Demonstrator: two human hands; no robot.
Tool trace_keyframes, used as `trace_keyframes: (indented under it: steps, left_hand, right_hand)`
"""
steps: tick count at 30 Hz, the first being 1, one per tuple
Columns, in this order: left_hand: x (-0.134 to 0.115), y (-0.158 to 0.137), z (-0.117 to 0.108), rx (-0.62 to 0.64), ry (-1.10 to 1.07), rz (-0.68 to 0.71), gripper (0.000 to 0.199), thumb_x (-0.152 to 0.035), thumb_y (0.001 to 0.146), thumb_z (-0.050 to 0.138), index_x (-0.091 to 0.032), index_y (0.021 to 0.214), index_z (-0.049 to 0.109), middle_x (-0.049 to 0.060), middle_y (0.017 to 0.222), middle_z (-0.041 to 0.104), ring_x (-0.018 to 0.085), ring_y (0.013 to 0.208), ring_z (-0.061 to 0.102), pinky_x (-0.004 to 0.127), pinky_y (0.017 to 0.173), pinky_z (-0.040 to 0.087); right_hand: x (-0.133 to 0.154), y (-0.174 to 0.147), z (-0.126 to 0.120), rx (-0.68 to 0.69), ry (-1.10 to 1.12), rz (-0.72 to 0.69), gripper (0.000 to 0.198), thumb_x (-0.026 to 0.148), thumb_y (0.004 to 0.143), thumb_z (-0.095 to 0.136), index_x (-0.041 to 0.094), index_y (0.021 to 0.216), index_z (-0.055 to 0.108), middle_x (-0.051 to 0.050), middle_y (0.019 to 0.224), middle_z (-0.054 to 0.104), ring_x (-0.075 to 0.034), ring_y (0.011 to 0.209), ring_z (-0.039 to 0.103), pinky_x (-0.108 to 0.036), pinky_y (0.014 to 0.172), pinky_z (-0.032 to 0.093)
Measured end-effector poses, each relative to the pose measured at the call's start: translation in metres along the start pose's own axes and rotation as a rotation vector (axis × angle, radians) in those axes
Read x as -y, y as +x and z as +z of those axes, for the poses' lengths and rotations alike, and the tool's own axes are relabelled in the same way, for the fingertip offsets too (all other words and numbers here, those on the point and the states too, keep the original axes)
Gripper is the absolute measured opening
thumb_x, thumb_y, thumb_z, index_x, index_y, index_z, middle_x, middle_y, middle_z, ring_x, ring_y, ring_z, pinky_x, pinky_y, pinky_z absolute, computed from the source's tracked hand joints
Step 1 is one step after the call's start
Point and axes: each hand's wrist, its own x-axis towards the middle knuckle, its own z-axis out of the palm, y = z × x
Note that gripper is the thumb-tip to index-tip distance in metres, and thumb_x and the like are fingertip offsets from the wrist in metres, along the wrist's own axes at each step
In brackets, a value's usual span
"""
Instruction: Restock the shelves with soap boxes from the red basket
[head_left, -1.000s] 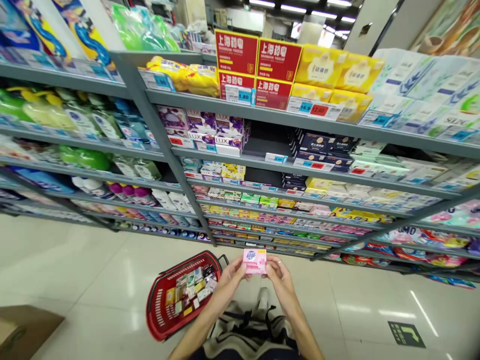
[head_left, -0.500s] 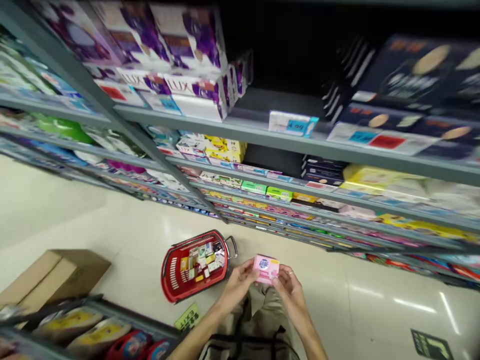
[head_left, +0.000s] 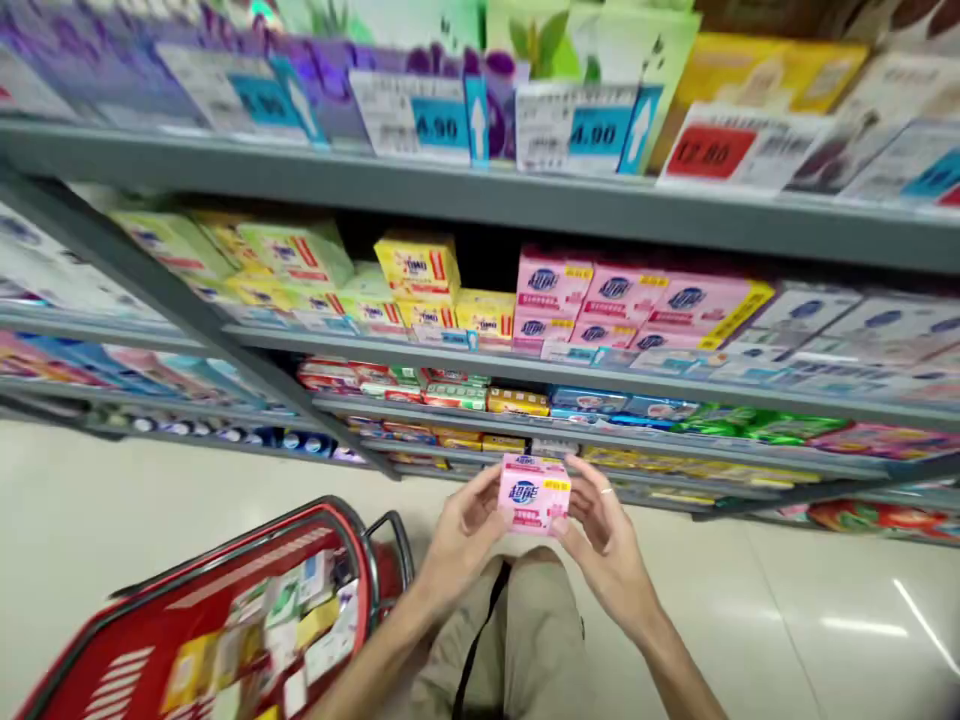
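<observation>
Holding a small pink box (head_left: 534, 497) between left hand (head_left: 466, 530) and right hand (head_left: 606, 535), out in front of the knees and apart from the shelves. Pinching it narrowly, with a thumb at each lower corner of the printed front and the left fingers curled round the side. Stretching the right index finger past the upper corner, and wearing a pale ring (head_left: 607, 491) on that hand. Cannot tell just how the hidden fingertips meet the back. Facing the blue lettering and yellow corner label toward the camera, with the narrow top showing on the side away from the body. To the left of the left hand, seeing a red basket (head_left: 154, 625) on the pale floor (head_left: 712, 580), partly covered by the forearm and loaded with mixed small boxes (head_left: 281, 635), too blurred to read. Just beyond both hands, seeing wrapped bars (head_left: 517, 402) in red, yellow, blue and green on a low shelf (head_left: 450, 414). Farther beyond the right hand, on the next shelf up, finding stacked pink boxes (head_left: 615, 300) with matching blue lettering, then white boxes (head_left: 862, 320) to their right. Beyond the left hand, on that same level, finding yellow boxes (head_left: 420, 265) and, farther left, pale green ones. Highest and farthest from the hands, seeing price tags (head_left: 585, 125) along a grey shelf edge (head_left: 480, 195).
</observation>
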Motion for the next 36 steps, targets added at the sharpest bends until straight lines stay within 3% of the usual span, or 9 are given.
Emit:
trace_keyframes:
  steps: [2,5,10,15,19,24,32,36]
  left_hand:
    - [0.014,0.006,-0.010,-0.013,-0.011,0.118,0.065,-0.051,0.082,0.083,-0.018,0.136,0.067,0.015,0.136,0.072,0.035,0.126,0.068,0.048,0.109,0.056]
    - [0.015,0.008,-0.021,-0.065,-0.040,0.279,0.059,-0.046,0.086,0.081,-0.016,0.135,0.065,0.015,0.138,0.071,0.033,0.129,0.067,0.046,0.111,0.054]
    - [-0.027,0.010,-0.026,0.000,-0.016,0.434,0.058,-0.045,0.090,0.077,-0.014,0.137,0.065,0.015,0.141,0.069,0.031,0.131,0.065,0.045,0.112,0.052]
    - [-0.061,0.019,-0.016,0.040,0.102,0.528,0.062,-0.046,0.085,0.082,-0.012,0.134,0.065,0.016,0.137,0.071,0.031,0.128,0.066,0.044,0.104,0.057]
    - [-0.067,0.027,-0.005,0.065,0.115,0.571,0.062,-0.047,0.084,0.083,-0.013,0.133,0.064,0.017,0.138,0.069,0.031,0.130,0.064,0.046,0.110,0.054]
    - [-0.080,0.038,-0.001,0.093,0.202,0.572,0.063,-0.049,0.085,0.082,-0.013,0.134,0.064,0.017,0.139,0.068,0.032,0.131,0.063,0.050,0.114,0.050]
    - [-0.106,0.063,-0.002,0.169,0.325,0.538,0.065,-0.054,0.081,0.084,-0.018,0.131,0.064,0.014,0.140,0.068,0.031,0.121,0.070,0.047,0.108,0.058]
    - [-0.105,0.065,-0.001,0.188,0.282,0.484,0.060,-0.051,0.083,0.083,-0.020,0.131,0.063,0.012,0.141,0.067,0.029,0.118,0.072,0.045,0.104,0.061]
  right_hand:
    - [-0.015,0.009,0.007,-0.020,-0.027,-0.132,0.062,0.040,0.091,0.078,0.032,0.147,0.053,-0.009,0.137,0.068,-0.026,0.119,0.068,-0.044,0.106,0.056]
    - [-0.012,0.019,0.027,-0.046,-0.028,-0.319,0.053,0.040,0.088,0.081,0.030,0.137,0.062,-0.008,0.131,0.072,-0.026,0.117,0.069,-0.044,0.105,0.058]
    - [0.025,0.027,0.050,-0.042,-0.021,-0.475,0.051,0.043,0.081,0.087,0.026,0.125,0.067,-0.006,0.124,0.076,-0.023,0.114,0.072,-0.045,0.109,0.057]
    - [0.048,0.033,0.048,-0.051,0.048,-0.552,0.054,0.045,0.080,0.087,0.025,0.126,0.067,-0.005,0.124,0.077,-0.023,0.119,0.071,-0.045,0.113,0.055]
    - [0.057,0.038,0.040,-0.078,0.067,-0.588,0.054,0.045,0.077,0.088,0.024,0.124,0.069,-0.005,0.126,0.076,-0.023,0.119,0.071,-0.043,0.112,0.055]
    - [0.065,0.052,0.031,-0.074,0.081,-0.598,0.059,0.046,0.072,0.091,0.023,0.121,0.067,-0.005,0.116,0.078,-0.020,0.106,0.074,-0.040,0.104,0.059]
    - [0.081,0.072,0.016,-0.077,-0.017,-0.597,0.066,0.043,0.074,0.090,0.025,0.130,0.059,-0.005,0.116,0.075,-0.019,0.103,0.074,-0.034,0.096,0.061]
    - [0.096,0.073,0.008,-0.041,-0.118,-0.579,0.059,0.044,0.074,0.090,0.026,0.123,0.062,-0.004,0.116,0.075,-0.020,0.101,0.073,-0.033,0.091,0.060]
